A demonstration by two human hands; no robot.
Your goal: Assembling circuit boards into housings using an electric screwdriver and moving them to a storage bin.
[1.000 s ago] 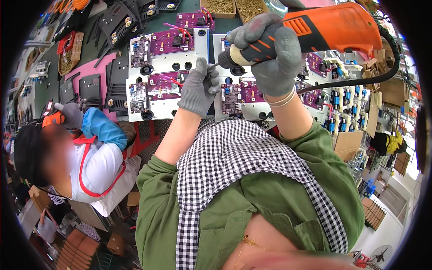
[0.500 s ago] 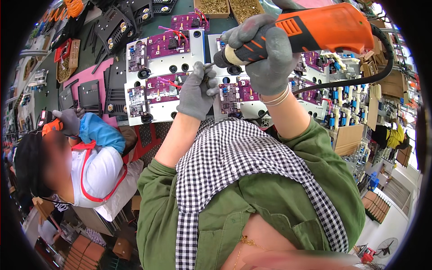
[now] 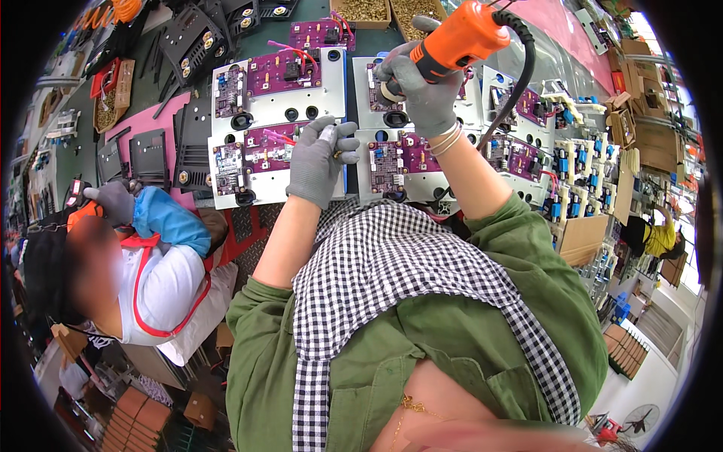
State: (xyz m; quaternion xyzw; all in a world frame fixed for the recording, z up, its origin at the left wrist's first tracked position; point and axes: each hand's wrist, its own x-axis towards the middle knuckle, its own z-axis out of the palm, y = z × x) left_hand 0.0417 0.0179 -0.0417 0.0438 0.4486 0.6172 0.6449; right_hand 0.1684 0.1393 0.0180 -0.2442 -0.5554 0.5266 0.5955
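Observation:
My right hand (image 3: 429, 94), in a grey glove, is wrapped around an orange and black electric screwdriver (image 3: 459, 38). The tool's pale nose points down at the green-and-purple circuit board on the white plate (image 3: 371, 120) right of the middle gap; its tip is hidden. Over the near-left white plate (image 3: 263, 185), my gloved left hand (image 3: 318, 158) hovers with fingers bent and drawn together. Whatever lies between those fingertips is too small to name. Under that hand sits a purple circuit board (image 3: 260, 156) with pink-red wires.
Boxes of small brass-coloured parts (image 3: 361, 10) stand at the far edge. Black metal brackets (image 3: 184, 49) lie at the left. A co-worker (image 3: 158, 279) sits close on my left. The screwdriver's black cable (image 3: 520, 83) hangs beside my right forearm. White-and-blue components (image 3: 580, 169) stand at the right.
My right hand has swung the screwdriver away from my left fingers, tilting it steeply down onto the board farther off. My left hand has shifted slightly left and down, its fingers loosening.

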